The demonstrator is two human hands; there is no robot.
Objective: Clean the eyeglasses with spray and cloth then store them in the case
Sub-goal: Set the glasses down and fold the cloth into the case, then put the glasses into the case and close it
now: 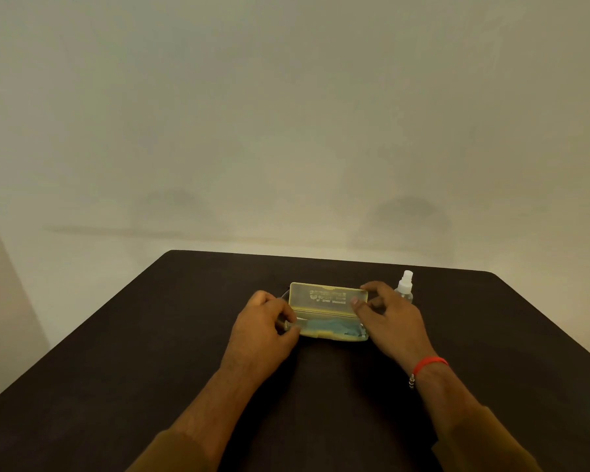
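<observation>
Case sits open on the dark table, roughly centre, lid standing up at the back w/ print on its inner face. Bluish cloth lies in the lower tray. My left hand is at the case's left end, fingers curled in around that end; looks like I'm pinching something clear there, maybe the glasses, but can't tell for sure. My right hand is at the right end, thumb and fingers loosely spread, tips touching the lid's right edge, not clamped on anything I can make out. Red band on my right wrist. Spray bottle stands upright just behind my right hand, near the case's right corner.
</observation>
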